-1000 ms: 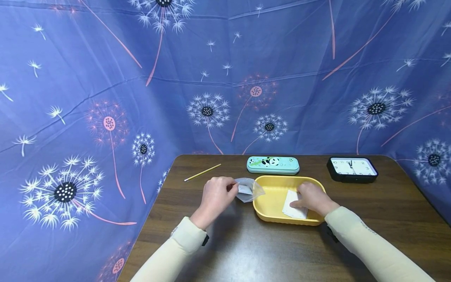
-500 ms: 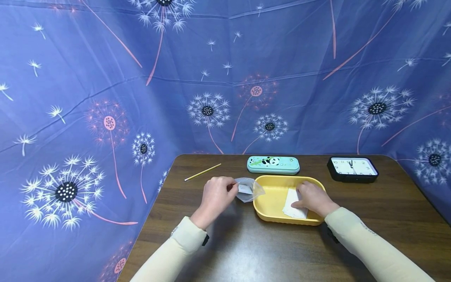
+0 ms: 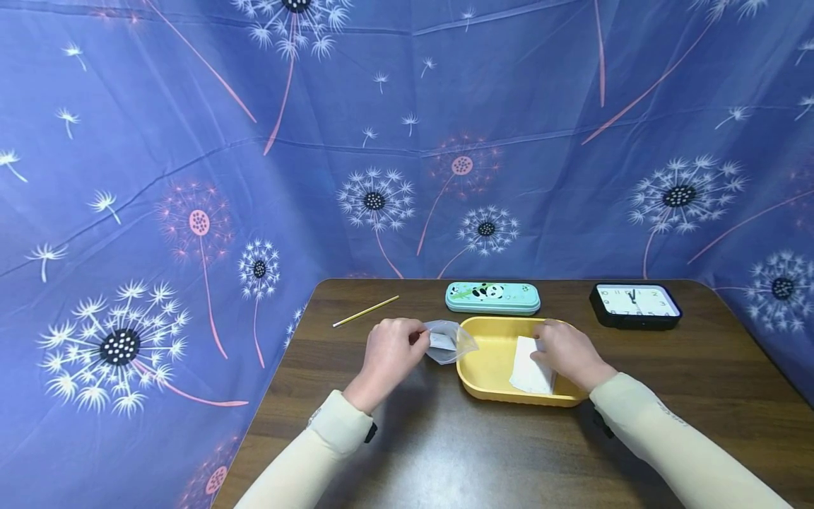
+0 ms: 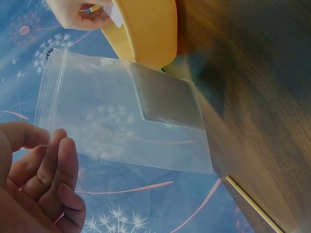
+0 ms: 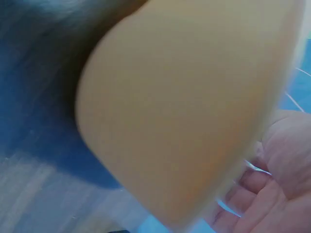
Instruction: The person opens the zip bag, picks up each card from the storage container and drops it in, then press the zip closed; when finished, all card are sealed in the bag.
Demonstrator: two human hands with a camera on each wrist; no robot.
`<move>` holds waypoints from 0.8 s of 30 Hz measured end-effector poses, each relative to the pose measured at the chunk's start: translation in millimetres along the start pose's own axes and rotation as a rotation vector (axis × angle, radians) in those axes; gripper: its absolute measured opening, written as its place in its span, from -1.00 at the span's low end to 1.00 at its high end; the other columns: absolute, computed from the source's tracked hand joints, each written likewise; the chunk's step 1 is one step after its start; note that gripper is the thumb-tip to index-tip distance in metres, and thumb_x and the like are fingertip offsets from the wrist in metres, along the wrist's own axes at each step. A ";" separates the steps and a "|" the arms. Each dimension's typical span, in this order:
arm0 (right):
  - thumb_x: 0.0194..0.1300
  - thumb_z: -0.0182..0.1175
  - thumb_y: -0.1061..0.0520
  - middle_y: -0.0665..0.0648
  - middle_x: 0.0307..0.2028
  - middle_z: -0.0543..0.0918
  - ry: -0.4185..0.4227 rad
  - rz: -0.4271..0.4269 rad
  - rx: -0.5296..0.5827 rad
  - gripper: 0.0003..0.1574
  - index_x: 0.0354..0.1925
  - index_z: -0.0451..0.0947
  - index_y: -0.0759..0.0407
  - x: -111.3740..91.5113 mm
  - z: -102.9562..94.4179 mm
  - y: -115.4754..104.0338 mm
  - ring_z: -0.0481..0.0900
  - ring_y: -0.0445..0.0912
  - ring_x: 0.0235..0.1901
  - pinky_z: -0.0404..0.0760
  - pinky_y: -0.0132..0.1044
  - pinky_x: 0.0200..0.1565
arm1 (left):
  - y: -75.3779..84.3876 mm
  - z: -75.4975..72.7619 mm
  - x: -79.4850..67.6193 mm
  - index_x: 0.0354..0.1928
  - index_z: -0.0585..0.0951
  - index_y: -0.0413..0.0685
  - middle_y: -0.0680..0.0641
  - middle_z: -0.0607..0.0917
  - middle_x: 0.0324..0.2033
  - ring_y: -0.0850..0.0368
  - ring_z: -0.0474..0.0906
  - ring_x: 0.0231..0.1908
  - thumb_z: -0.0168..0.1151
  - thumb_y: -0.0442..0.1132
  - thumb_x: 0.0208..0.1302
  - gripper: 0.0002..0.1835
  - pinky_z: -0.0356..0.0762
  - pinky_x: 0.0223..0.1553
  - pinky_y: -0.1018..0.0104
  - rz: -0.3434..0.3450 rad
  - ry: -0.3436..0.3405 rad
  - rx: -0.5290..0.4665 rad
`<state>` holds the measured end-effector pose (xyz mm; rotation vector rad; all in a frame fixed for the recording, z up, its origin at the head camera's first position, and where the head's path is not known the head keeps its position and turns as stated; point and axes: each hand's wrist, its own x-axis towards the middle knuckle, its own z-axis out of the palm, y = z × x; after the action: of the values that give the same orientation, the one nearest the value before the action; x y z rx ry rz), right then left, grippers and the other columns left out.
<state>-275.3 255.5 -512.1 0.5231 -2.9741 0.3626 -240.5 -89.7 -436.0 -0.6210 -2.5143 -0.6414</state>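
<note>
My left hand [image 3: 396, 352] pinches the top edge of a clear zip bag [image 3: 459, 345] between thumb and fingers, left of the yellow tray [image 3: 473, 387]. In the left wrist view, a flat rectangular card [image 4: 167, 97] lies in the far corner of the zip bag. Over the tray's right side, my right hand [image 3: 569, 351] has its thumb and fingers on the white paper [image 3: 530, 369] and seems to pinch its upper edge. The tray wall [image 5: 175, 107] hides the paper and fingertips in the right wrist view.
A mint pencil case [image 3: 492, 298] with pandas lies behind the tray. At the back left is a yellow pencil [image 3: 365, 311]. A black-framed clock [image 3: 636, 306] sits at the back right of the wooden table [image 3: 439, 459]. Patterned blue cloth [image 3: 540, 141] hangs behind.
My right hand has shifted slightly up and right, its thumb drawing back towards the fingers at the paper's upper edge. The left hand and zip bag have stayed put.
</note>
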 end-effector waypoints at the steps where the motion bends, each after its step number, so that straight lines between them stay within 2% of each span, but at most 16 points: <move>1: 0.10 0.59 0.17 0.13 -0.34 0.65 0.008 -0.009 -0.006 -0.65 -0.18 0.73 0.30 0.2 -2.4 -1.4 0.65 0.01 -0.36 0.66 0.01 -0.29 | -0.2 0.2 0.0 -0.46 0.79 0.14 0.26 0.57 -0.66 0.32 0.43 -0.61 0.34 -0.28 0.17 -0.85 0.37 -0.54 0.31 -0.001 -0.002 0.001; 3: 0.15 0.55 0.21 0.11 -0.38 0.62 0.023 -0.026 -0.013 -0.79 -0.27 0.74 0.27 0.1 -8.8 -4.6 0.63 0.00 -0.40 0.66 -0.01 -0.34 | -0.4 0.3 -0.3 -0.46 0.79 0.15 0.26 0.57 -0.66 0.32 0.44 -0.60 0.34 -0.28 0.16 -0.85 0.37 -0.54 0.31 -0.004 -0.005 0.000; 6: 0.20 0.51 0.24 0.06 -0.43 0.58 0.044 -0.040 -0.017 -0.88 -0.35 0.72 0.21 -0.3 -17.7 -8.9 0.58 -0.06 -0.44 0.63 -0.05 -0.38 | -0.9 0.2 -0.6 -0.45 0.79 0.14 0.26 0.57 -0.66 0.31 0.44 -0.60 0.33 -0.29 0.17 -0.85 0.37 -0.53 0.30 -0.007 -0.008 -0.002; 13: 0.22 0.46 0.30 0.04 -0.43 0.65 0.086 -0.093 -0.001 -0.86 -0.41 0.70 0.14 -2.4 -35.7 -17.2 0.59 -0.08 -0.44 0.63 -0.05 -0.39 | -1.5 -0.3 -0.2 -0.44 0.80 0.13 0.26 0.58 -0.66 0.31 0.43 -0.61 0.33 -0.27 0.21 -0.85 0.37 -0.54 0.31 -0.012 -0.013 -0.007; 20: 0.27 0.43 0.25 -0.02 -0.45 0.66 0.041 -0.085 0.045 -0.83 -0.45 0.68 0.08 -3.5 -48.3 -27.0 0.53 -0.15 -0.47 0.58 -0.11 -0.43 | -0.7 -0.8 -0.4 -0.43 0.81 0.13 0.25 0.59 -0.65 0.32 0.43 -0.61 0.34 -0.26 0.21 -0.86 0.38 -0.54 0.31 -0.016 -0.015 -0.005; 24: 0.29 0.41 0.22 -0.05 -0.46 0.63 0.052 -0.085 0.055 -0.83 -0.44 0.68 0.05 -4.5 -52.8 -31.3 0.47 -0.18 -0.50 0.52 -0.16 -0.44 | -0.7 -0.6 -0.2 -0.42 0.81 0.13 0.25 0.60 -0.65 0.32 0.43 -0.61 0.34 -0.26 0.22 -0.86 0.38 -0.54 0.31 -0.018 -0.017 -0.002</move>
<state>-257.2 241.6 -454.9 0.6329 -2.8881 0.4434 -240.5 -90.7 -435.9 -0.6079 -2.5376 -0.6473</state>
